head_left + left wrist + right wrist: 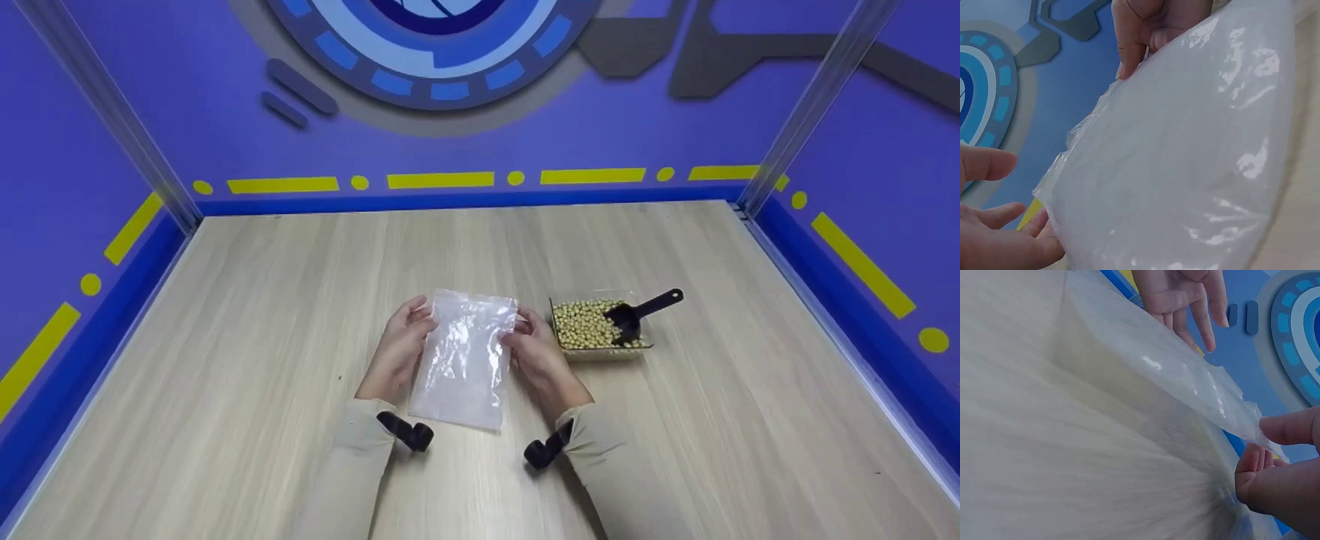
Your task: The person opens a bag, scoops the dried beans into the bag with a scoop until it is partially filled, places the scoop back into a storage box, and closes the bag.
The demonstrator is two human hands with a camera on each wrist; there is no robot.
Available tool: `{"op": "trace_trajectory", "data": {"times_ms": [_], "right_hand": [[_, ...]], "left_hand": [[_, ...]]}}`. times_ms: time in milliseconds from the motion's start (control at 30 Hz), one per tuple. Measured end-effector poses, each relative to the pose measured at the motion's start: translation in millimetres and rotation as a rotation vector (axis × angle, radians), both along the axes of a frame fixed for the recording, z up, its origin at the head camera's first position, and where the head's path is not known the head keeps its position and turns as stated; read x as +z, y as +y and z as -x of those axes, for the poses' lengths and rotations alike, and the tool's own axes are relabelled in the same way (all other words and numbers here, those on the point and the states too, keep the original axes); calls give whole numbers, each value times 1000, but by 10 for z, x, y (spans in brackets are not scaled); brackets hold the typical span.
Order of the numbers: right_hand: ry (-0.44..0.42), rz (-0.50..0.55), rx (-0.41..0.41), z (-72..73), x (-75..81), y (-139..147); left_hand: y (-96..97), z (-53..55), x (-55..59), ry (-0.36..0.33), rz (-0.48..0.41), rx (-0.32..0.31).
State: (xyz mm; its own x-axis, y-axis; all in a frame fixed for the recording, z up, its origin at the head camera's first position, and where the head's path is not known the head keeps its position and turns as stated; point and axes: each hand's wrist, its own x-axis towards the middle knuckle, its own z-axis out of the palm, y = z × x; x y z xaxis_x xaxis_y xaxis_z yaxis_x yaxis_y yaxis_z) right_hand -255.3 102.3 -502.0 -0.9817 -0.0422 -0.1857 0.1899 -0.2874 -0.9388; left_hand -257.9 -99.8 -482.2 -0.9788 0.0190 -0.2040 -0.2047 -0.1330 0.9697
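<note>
"Where's the plastic bag (463,367)?"
"Between my left hand (399,351) and right hand (543,355), above the desk (300,300)! My right pinches one edge; my left's fingers stand apart by the other."
"Beyond?"
"Clear tub (604,355) of beans (581,326), just right, black scoop (626,320) dug in!"

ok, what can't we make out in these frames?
- Scoop tip: head view, buried in the beans.
- Floor of the container: head view, covered by beans.
- Some fingertips of the right hand: head view, behind the bag.
- Rest of the left hand: left wrist view, cut off by the left and bottom edges.
- Bag's full outline: left wrist view, cut off by the top and bottom edges.
</note>
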Motion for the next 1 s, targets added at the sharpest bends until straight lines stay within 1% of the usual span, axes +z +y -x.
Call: {"op": "trace_trajectory", "data": {"times_ms": [100, 200, 300, 367, 467, 600, 700, 767, 900, 1000], "right_hand": [[15, -11, -10, -1, 7, -13], [18, -36, -16, -3, 39, -25], [14, -63, -18, -10, 96, -25], [10, -85, -5, -19, 137, -15], [16, -91, 26, -35, 188, 8], [62, -122, 70, -63, 242, 55], [105, -165, 94, -83, 269, 102], [123, -171, 109, -97, 286, 134], [146, -197, 127, -129, 319, 193], [151, -227, 139, -156, 347, 240]], "left_hand": [[19, 3, 18, 21, 39, 10], [32, 9, 38, 47, 99, 22], [39, 11, 64, 72, 141, 63], [44, 8, 87, 86, 152, 101], [56, -1, 129, 124, 143, 150], [83, -11, 182, 184, 130, 181], [104, -24, 221, 243, 146, 189], [114, -43, 255, 291, 175, 188], [116, -70, 305, 397, 236, 166], [113, -82, 348, 461, 257, 143]]}}
